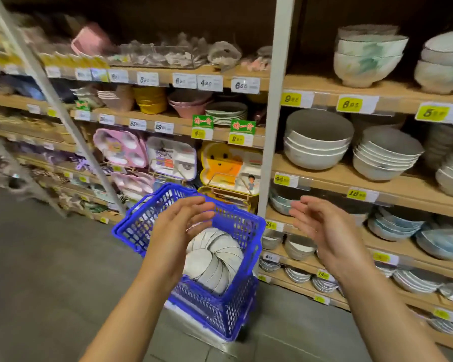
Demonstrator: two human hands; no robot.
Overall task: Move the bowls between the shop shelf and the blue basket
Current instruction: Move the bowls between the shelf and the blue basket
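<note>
A blue plastic basket (pixel 236 312) stands on the floor in front of the shop shelf (pixel 356 176). Inside it lies a row of white bowls with dark lines (pixel 216 259), tipped on their sides. My left hand (pixel 175 231) hovers over the basket with relaxed fingers and holds nothing. To its right, my right hand (pixel 322 231) is raised, palm turned inward, also empty. Stacks of grey-white bowls (pixel 317 147) sit on the shelf's middle board, above and behind my right hand.
A white upright post (pixel 273 113) divides the shelving. Left of it hang pink, white and yellow divided children's plates (pixel 173 160). More bowl stacks (pixel 366 58) fill the upper right board, and shallow dishes (pixel 413 280) the low ones. Grey floor (pixel 42 270) spreads at the left.
</note>
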